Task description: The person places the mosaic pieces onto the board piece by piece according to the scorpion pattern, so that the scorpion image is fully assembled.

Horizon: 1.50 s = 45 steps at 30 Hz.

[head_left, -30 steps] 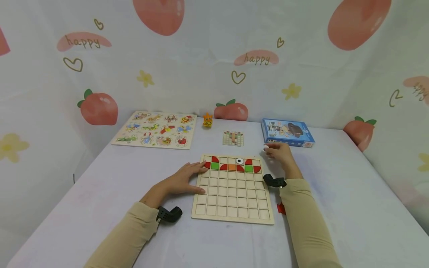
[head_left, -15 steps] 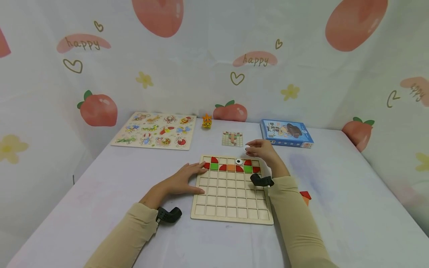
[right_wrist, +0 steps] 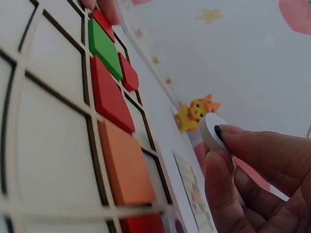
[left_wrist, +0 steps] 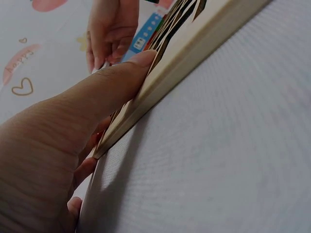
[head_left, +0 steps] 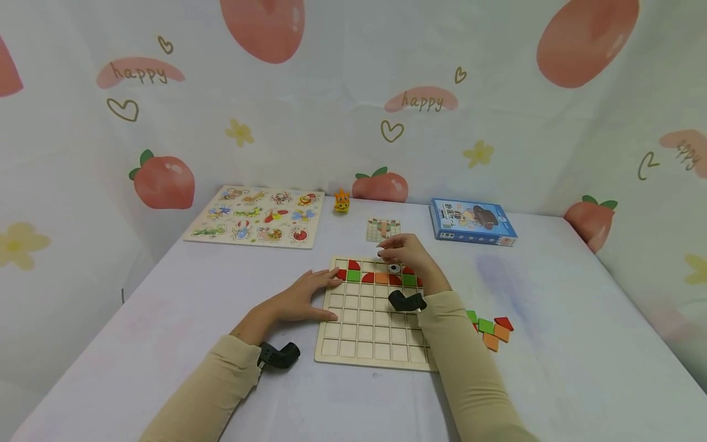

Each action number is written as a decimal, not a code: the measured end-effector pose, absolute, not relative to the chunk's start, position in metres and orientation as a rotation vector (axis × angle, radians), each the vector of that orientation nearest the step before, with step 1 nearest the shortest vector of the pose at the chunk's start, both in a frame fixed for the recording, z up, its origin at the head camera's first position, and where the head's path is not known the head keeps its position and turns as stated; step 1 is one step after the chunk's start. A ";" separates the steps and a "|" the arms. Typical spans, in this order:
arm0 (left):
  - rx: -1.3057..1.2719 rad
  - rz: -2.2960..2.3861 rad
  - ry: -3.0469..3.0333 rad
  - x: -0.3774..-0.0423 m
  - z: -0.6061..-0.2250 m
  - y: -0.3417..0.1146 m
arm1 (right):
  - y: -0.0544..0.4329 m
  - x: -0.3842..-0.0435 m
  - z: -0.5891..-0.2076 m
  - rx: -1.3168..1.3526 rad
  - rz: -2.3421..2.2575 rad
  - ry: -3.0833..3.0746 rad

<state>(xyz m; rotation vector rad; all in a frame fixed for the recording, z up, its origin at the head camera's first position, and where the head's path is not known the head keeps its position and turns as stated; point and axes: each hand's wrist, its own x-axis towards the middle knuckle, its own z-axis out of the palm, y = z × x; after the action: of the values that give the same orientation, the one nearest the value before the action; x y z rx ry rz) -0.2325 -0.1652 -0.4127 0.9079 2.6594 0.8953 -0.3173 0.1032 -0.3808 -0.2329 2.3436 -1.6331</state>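
Observation:
A light wooden grid board lies on the table. My left hand rests on its left edge, thumb and fingers spread and laid on the wood. Its second row carries red curved pieces, green squares and an orange square; a red piece and a round eye piece sit in the top row. Over the board's far edge, my right hand pinches a white disc with a black spot between thumb and fingers. In the right wrist view the disc is tilted on edge, above the board surface.
Several loose green, orange and red pieces lie right of the board, partly behind the right sleeve. Beyond the board are a small pattern card, a blue box, an orange-yellow toy and an insect puzzle board.
My right hand has moved left with the disc, from beside the blue box to over the board's far edge. The loose pieces have come into sight. My left hand has stayed put.

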 end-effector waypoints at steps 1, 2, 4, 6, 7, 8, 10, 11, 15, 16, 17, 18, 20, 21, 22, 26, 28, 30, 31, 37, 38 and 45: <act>0.908 0.896 2.659 -0.232 -0.413 -0.165 | 0.100 -0.317 -0.381 -0.237 -1.633 2.338; 0.908 0.895 2.660 -0.232 -0.412 -0.166 | 0.097 -0.317 -0.382 -0.244 -1.630 2.335; 0.910 0.893 2.662 -0.233 -0.412 -0.166 | 0.092 -0.317 -0.383 -0.266 -1.618 2.337; 0.910 0.896 2.662 -0.233 -0.412 -0.166 | 0.087 -0.316 -0.384 -0.278 -1.603 2.344; 0.911 0.894 2.663 -0.233 -0.412 -0.166 | 0.085 -0.316 -0.384 -0.279 -1.597 2.346; 0.912 0.893 2.665 -0.234 -0.413 -0.166 | 0.083 -0.315 -0.385 -0.275 -1.585 2.355; 0.911 0.885 2.669 -0.235 -0.414 -0.166 | 0.079 -0.314 -0.387 -0.261 -1.565 2.362; 0.913 0.884 2.669 -0.235 -0.415 -0.166 | 0.077 -0.314 -0.388 -0.249 -1.550 2.371; 0.910 0.879 2.668 -0.235 -0.415 -0.166 | 0.074 -0.314 -0.392 -0.271 -1.499 2.404; 0.905 0.883 2.664 -0.235 -0.415 -0.165 | 0.074 -0.314 -0.393 -0.282 -1.488 2.416; 0.904 0.889 2.662 -0.235 -0.414 -0.165 | 0.074 -0.313 -0.394 -0.291 -1.482 2.424; 0.900 0.890 2.663 -0.234 -0.414 -0.165 | 0.075 -0.313 -0.394 -0.301 -1.479 2.429; 0.901 0.896 2.664 -0.234 -0.413 -0.165 | 0.075 -0.313 -0.394 -0.307 -1.480 2.432; 0.900 0.895 2.665 -0.234 -0.413 -0.165 | 0.075 -0.313 -0.394 -0.307 -1.479 2.430; 0.899 0.895 2.665 -0.233 -0.413 -0.165 | 0.076 -0.313 -0.394 -0.304 -1.476 2.428; 0.895 0.893 2.665 -0.234 -0.413 -0.165 | 0.076 -0.314 -0.395 -0.281 -1.462 2.419; 0.889 0.891 2.664 -0.234 -0.414 -0.165 | 0.076 -0.315 -0.396 -0.277 -1.457 2.417; 0.888 0.886 2.666 -0.234 -0.414 -0.165 | 0.076 -0.315 -0.397 -0.279 -1.458 2.412; 0.889 0.883 2.666 -0.234 -0.414 -0.165 | 0.076 -0.314 -0.397 -0.283 -1.457 2.414; 0.886 0.885 2.662 -0.233 -0.412 -0.164 | 0.075 -0.313 -0.395 -0.294 -1.445 2.429; 0.885 0.887 2.662 -0.233 -0.412 -0.164 | 0.075 -0.313 -0.395 -0.289 -1.448 2.427; 0.910 0.871 2.669 -0.234 -0.413 -0.165 | 0.078 -0.314 -0.394 -0.261 -1.457 2.401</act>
<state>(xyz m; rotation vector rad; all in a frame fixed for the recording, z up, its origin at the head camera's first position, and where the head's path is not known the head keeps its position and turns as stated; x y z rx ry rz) -0.2343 -0.1652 -0.4135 0.9104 2.6693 0.8712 -0.3141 0.0783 -0.3939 -0.2612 2.4006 -1.4573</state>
